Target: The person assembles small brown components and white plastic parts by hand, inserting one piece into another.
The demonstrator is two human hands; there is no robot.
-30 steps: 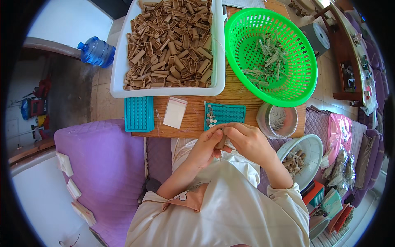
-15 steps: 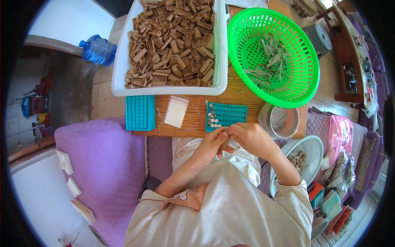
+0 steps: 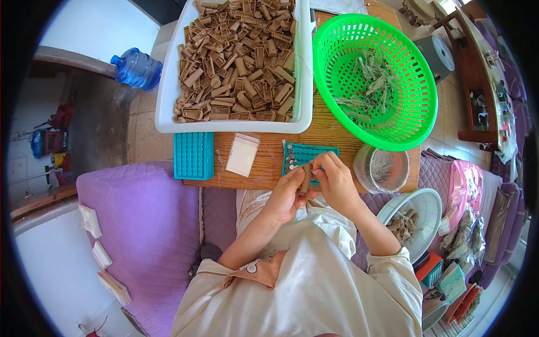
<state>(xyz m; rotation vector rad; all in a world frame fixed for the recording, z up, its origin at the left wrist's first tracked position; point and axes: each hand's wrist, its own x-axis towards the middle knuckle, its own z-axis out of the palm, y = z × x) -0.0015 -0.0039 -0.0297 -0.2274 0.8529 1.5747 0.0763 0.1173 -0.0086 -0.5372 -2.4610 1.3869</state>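
My left hand [image 3: 287, 196] is closed around a brown plastic casing [image 3: 306, 180], a narrow trough-like piece held tilted over my lap. Thin strands hang below it, too small to make out. My right hand [image 3: 336, 178] has its fingers pinched together against the casing's upper end; whether a small part sits between them is hidden. Just beyond my hands lies a teal ridged tray [image 3: 323, 150], with several silver button-like discs [image 3: 290, 156] along its left side. A large white bin [image 3: 306, 106] full of similar brown casings [image 3: 236, 67] stands farther back.
At the right back, a green basket [image 3: 415, 121] holds clear packets of thin parts. Near it stand a clear round tub [image 3: 365, 174] and a pale basket [image 3: 432, 210] of brown pieces. Stacked teal trays [image 3: 193, 157] and a clear bag [image 3: 243, 155] lie left on the wooden table [image 3: 269, 146].
Both hands have risen slightly away from my lap, toward the teal tray. The brown casing now shows more fully and stands more upright between them.
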